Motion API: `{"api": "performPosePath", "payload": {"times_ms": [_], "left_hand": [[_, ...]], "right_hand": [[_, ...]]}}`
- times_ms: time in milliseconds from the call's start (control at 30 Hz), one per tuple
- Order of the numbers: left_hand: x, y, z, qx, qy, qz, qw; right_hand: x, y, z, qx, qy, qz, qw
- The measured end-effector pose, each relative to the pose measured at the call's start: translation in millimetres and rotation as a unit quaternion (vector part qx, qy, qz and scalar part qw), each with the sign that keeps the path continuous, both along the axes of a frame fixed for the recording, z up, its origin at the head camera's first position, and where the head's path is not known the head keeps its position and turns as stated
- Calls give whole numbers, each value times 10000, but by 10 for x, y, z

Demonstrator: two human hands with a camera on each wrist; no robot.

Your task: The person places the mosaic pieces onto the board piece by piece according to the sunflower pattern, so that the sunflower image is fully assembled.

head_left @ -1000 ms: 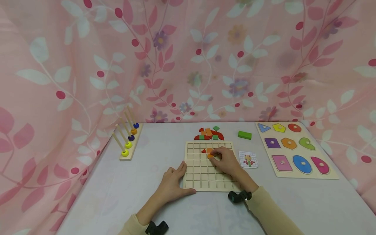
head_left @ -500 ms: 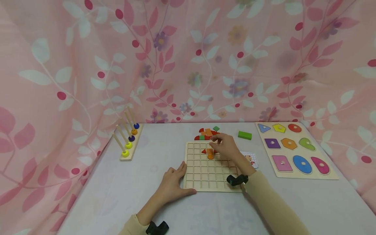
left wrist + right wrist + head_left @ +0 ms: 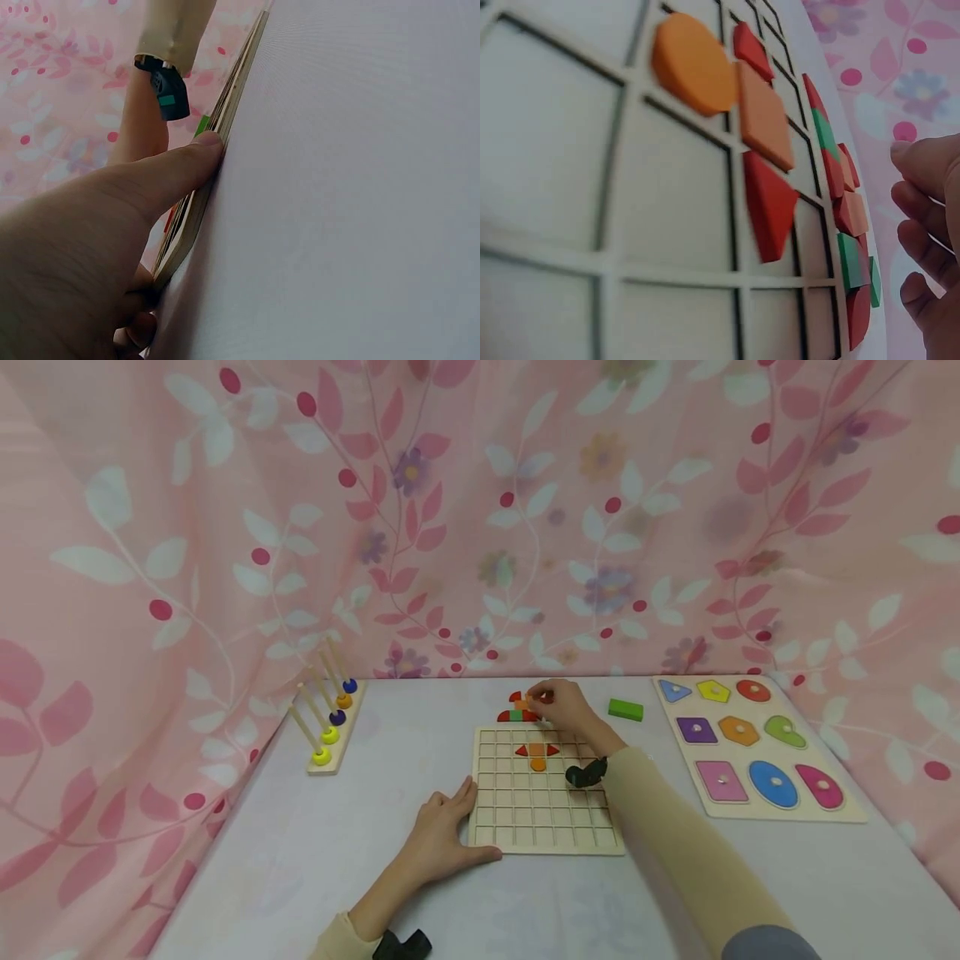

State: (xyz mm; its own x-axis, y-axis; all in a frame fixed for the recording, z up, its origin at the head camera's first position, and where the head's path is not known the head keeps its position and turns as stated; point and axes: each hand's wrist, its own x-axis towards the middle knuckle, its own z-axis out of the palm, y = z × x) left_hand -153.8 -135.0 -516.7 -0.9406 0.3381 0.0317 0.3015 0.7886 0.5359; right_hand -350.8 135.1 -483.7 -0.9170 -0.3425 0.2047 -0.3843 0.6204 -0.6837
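Observation:
A wooden grid board (image 3: 517, 818) lies on the table. My left hand (image 3: 438, 837) rests at its near left corner, thumb along the front edge (image 3: 196, 217) and fingers along the left side. Near the board's top sit an orange square (image 3: 537, 750), an orange round piece (image 3: 537, 765) below it and a red triangle (image 3: 769, 206) on either side. My right hand (image 3: 567, 706) is over the loose red, green and orange pieces (image 3: 853, 214) beyond the far edge. Its fingers are loosely bent, and the right wrist view shows nothing between them.
A green block (image 3: 626, 709) lies right of the loose pieces. Further right is a shape puzzle board (image 3: 840, 810) with knobbed pieces. At the left stands a wooden peg rack (image 3: 324, 768) with coloured rings. A floral curtain (image 3: 480, 527) hangs behind the table.
My right hand has moved from the orange round piece on the board away to the loose pieces beyond it. The right forearm now covers the picture card. My left hand has stayed put.

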Motion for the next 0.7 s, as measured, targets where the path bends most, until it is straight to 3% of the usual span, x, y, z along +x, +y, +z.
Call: {"api": "performPosePath", "payload": {"times_ms": [267,533,700], "left_hand": [[-16,-8,-8,-13,-16,-2,10000],[-32,-11,-20,-4,13,-37,10000],[-32,-20,-29,-15,0,-29,10000]], "right_hand": [[-152,-75,-45,577,-113,274,9979],[-203,-95,-75,763,101,351,9964],[-243,-99,-97,820,-5,374,9959]]}}
